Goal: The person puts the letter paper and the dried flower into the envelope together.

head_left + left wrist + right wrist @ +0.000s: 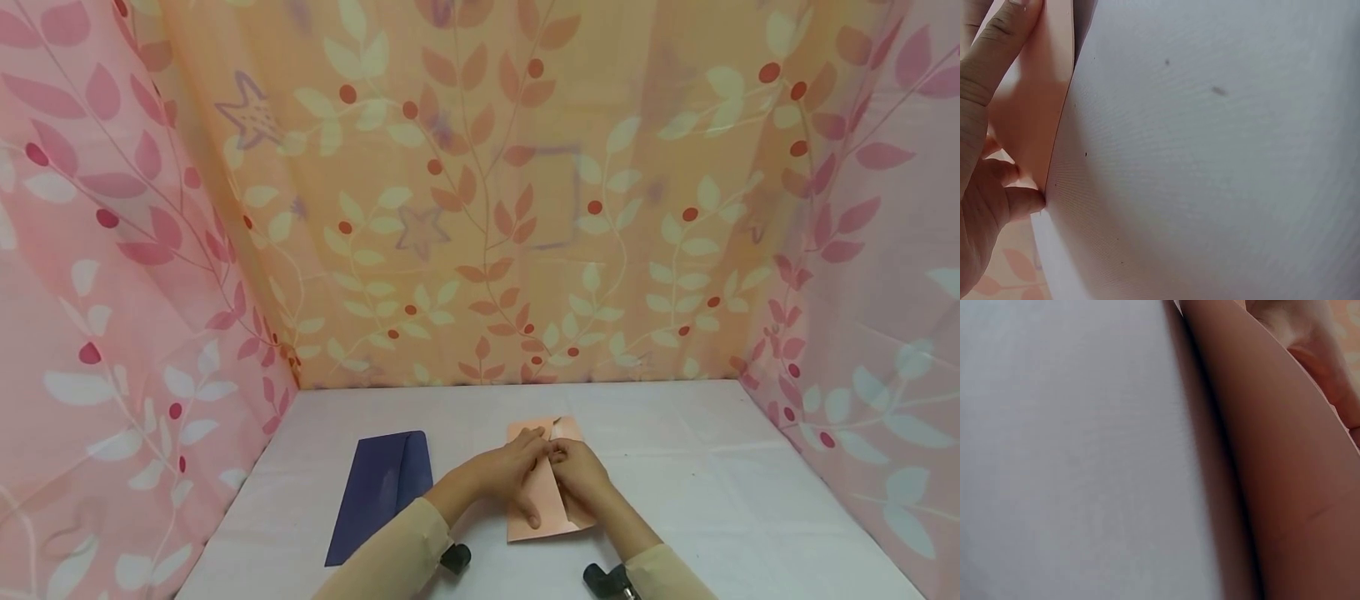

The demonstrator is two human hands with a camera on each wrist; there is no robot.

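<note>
A peach envelope (536, 497) lies on the white table with its long flap partly lifted along the right side. My left hand (512, 473) is spread over its left part, thumb toward the near end and fingers toward the far end. In the left wrist view, the left thumb (997, 56) rests along the peach paper and a fingertip touches its corner. The fingers of my right hand (581, 473) are curled at the flap's edge, close to the left fingertips, and pinch the paper. Large in the right wrist view, the peach paper (1291, 469) hides most of the hands.
To the left lies a dark blue envelope (367, 492), partly behind the left forearm. The white table (697, 467) reaches back to an orange leaf-patterned curtain (480, 208), with pink patterned curtains on both sides. Black wrist devices (455, 557) sit under both wrists.
</note>
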